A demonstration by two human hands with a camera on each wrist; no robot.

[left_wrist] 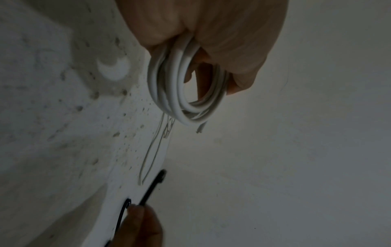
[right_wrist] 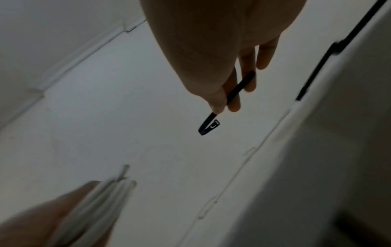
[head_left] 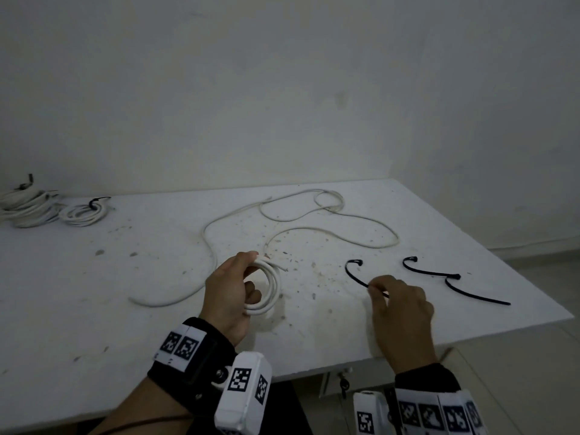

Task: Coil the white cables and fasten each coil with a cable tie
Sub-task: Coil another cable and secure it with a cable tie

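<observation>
A bare grey wall backs a white, speckled table [head_left: 125, 277] under dim light; two tied coils [head_left: 53, 208] sit at its far left corner, set aside, it seems, as finished work. The left hand [head_left: 229, 293] grips a fresh coil [head_left: 266, 290] just above the table near its middle, fingers curled through the loop and thumb over the top, probably to stop the turns springing apart; the coil stands nearly on edge, its opening facing right toward the other hand, and its cut end [head_left: 284, 269] pokes out up and to the right. The right hand [head_left: 401, 312] pinches a black tie [head_left: 356, 276] between thumb and forefinger near its tail, which leaves the head free for threading; the tie's long axis runs from the fingers away to the left, its hooked head [right_wrist: 214, 125] curling back at the far end; whether it is clear of the table is hard to tell. Two spare ties [head_left: 455, 279] lie just right of that hand, within easy reach; a loose cable [head_left: 314, 221] sprawls across the table behind, not yet coiled.
</observation>
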